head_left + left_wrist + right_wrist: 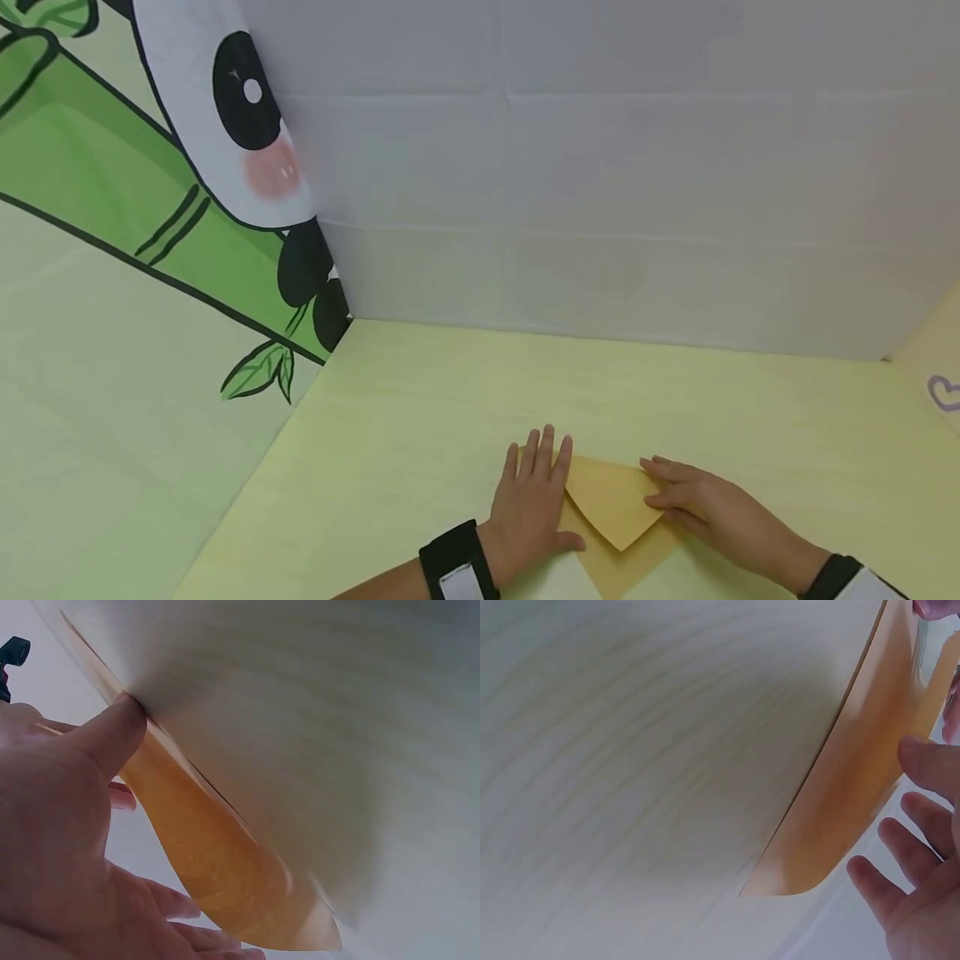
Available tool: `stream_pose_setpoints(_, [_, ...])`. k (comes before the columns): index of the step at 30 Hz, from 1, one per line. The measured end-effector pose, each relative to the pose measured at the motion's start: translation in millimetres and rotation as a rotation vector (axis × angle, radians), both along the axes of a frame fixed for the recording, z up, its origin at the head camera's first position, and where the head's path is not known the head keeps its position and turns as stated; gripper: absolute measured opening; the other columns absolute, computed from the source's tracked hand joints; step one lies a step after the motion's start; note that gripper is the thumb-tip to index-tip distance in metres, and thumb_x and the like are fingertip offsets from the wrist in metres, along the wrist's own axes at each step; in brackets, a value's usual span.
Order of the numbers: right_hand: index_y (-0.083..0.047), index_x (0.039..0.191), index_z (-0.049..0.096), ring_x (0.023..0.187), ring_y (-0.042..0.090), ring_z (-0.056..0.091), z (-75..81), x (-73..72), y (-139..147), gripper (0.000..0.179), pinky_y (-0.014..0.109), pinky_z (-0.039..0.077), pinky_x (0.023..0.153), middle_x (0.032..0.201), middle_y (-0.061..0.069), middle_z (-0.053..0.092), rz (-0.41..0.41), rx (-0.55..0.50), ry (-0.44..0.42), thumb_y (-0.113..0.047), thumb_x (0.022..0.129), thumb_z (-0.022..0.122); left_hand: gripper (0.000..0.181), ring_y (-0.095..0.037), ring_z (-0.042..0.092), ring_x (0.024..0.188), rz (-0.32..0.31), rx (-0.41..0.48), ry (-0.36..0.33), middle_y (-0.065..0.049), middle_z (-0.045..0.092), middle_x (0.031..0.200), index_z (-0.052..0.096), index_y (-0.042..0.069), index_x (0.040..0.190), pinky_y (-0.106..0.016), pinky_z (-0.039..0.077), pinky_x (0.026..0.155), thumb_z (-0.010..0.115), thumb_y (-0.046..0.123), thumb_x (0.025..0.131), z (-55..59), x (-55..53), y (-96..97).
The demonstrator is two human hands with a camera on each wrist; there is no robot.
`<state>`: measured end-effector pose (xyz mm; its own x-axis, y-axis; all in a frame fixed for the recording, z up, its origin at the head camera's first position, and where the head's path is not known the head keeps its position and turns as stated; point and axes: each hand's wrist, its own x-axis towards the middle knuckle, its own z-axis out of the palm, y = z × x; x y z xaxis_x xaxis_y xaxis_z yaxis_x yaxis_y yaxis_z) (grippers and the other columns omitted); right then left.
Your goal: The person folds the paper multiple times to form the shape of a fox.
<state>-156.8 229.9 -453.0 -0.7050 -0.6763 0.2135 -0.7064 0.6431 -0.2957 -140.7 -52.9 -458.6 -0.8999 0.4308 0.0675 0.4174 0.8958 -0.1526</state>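
A yellow-orange sheet of paper (611, 504) lies on the pale table with its far part folded over toward the near side. The flap bulges in a loose curve in the left wrist view, where the paper (217, 855) shows from its edge. My left hand (528, 508) rests on the left part of the sheet, fingers straight and thumb out on the lower layer. At the right end of the fold, my right hand (716, 508) touches the paper with its thumb. Its other fingers are spread loosely behind the paper (847, 787) in the right wrist view.
The pale yellow tabletop (420, 417) spreads around the sheet. A grey-white panel (600, 208) rises along its far edge. On the left stands a panel printed with green bamboo (97, 175) and a cartoon face. Black bands circle both wrists.
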Motion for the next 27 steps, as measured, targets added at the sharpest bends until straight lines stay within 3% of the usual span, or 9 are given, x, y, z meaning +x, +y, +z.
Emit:
stream_pose_setpoints(10, [-0.019,0.110,0.080,0.121,0.037,0.063,-11.2,7.0,-3.3,0.031,0.040,0.058,0.084,0.135,0.015,0.065,0.099,0.002,0.075,-0.010,0.081,0.083,0.112,-0.031,0.032,0.149,-0.055,0.003,-0.013,-0.014,0.035,0.161,0.032,0.016,0.160,-0.048,0.035,0.115,0.068,0.079,0.074,-2.8,-0.5,-3.7])
stream_pose_setpoints(19, [-0.022,0.105,0.081,0.116,0.037,0.064,-16.7,14.9,-6.7,0.035,0.046,0.058,0.083,0.134,0.014,0.065,0.102,-0.001,0.200,-0.012,0.072,0.088,0.107,-0.028,0.040,0.145,-0.068,-0.062,0.014,-0.011,0.045,0.155,0.043,0.018,0.155,-0.044,0.039,0.111,0.066,0.081,0.071,-0.9,-2.4,-2.9])
stream_pose_setpoints(23, [-0.023,0.104,0.081,0.115,0.037,0.064,-18.7,18.0,-8.3,0.036,0.047,0.058,0.082,0.133,0.015,0.065,0.113,-0.005,0.222,-0.012,0.070,0.089,0.106,-0.027,0.044,0.142,-0.075,-0.076,-0.021,-0.009,0.049,0.151,0.045,0.018,0.154,-0.045,0.041,0.110,0.066,0.081,0.071,-0.5,-2.9,-2.7])
stream_pose_setpoints(27, [-0.023,0.104,0.081,0.116,0.037,0.063,-19.6,19.7,-9.1,0.036,0.047,0.058,0.083,0.134,0.014,0.065,0.121,-0.006,0.217,-0.012,0.071,0.088,0.109,-0.027,0.045,0.141,-0.091,-0.044,-0.102,-0.009,0.049,0.151,0.044,0.017,0.154,-0.046,0.041,0.109,0.068,0.080,0.069,-0.1,-6.2,-5.6])
